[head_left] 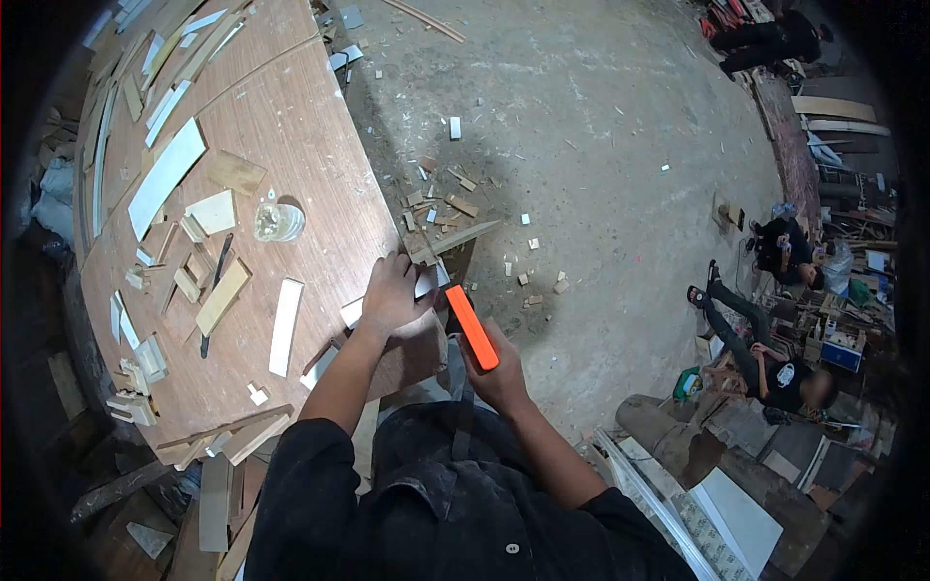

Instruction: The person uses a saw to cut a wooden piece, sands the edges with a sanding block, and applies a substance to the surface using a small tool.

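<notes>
My right hand (496, 373) is wrapped round a hand tool with a long, boxy orange body (472, 327). Its front end points toward the table corner, and its exact kind does not show. My left hand (390, 293) presses down at the table's edge, fingers curled over a narrow white strip of wood (353, 312). The strip's far end sticks out past my fingers, close to the tool's front. Just beyond them a pale, pointed wood offcut (467, 238) juts out over the floor.
On the wooden table (329, 184) lie a white board (286, 327), a clear plastic tub (279, 222), a curved white panel (167, 178) and many offcuts. Wood scraps (462, 205) litter the concrete floor. Two people (765, 373) (787, 250) sit at the right; another person (770, 44) is farther back.
</notes>
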The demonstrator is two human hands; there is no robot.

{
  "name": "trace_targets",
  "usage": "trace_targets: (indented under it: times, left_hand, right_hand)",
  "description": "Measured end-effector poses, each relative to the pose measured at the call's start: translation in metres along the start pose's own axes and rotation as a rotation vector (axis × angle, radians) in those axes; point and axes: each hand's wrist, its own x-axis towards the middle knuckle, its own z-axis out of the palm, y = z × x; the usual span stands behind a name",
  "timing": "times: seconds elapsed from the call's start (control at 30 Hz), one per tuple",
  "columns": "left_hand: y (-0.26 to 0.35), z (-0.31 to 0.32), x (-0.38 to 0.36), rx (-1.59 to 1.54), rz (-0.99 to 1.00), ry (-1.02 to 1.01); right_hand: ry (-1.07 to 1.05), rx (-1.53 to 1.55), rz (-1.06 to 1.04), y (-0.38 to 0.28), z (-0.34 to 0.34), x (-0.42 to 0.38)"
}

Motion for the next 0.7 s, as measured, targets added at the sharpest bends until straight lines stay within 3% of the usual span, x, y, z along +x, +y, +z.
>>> trace_targets:
  times: [0.13, 0.2, 0.37, 0.5, 0.7]
  left_hand:
    - [-0.0024, 0.0034, 0.0009, 0.004, 0.003, 0.003]
    - [-0.0026, 0.0042, -0.0006, -0.064, 0.040, 0.100]
    - [-0.0029, 0.0051, -0.0014, -0.062, 0.041, 0.047]
    - [-0.0065, 0.0098, -0.0010, -0.035, 0.073, 0.068]
    - [-0.0039, 0.0071, 0.0000, -0.060, 0.006, -0.115]
  right_hand:
    - [-0.015, -0.006, 0.014, 0.0006, 0.0004, 0.0012]
    - [-0.007, -0.006, 0.014, -0.0006, 0.0016, 0.0020]
    - [-0.024, -0.040, 0.079, -0.0012, 0.0019, -0.0004]
    - [0.049, -0.015, -0.015, -0.0016, 0.0049, -0.0001]
    - [0.055, 0.024, -0.019, 0.0047, 0.0042, -0.0047]
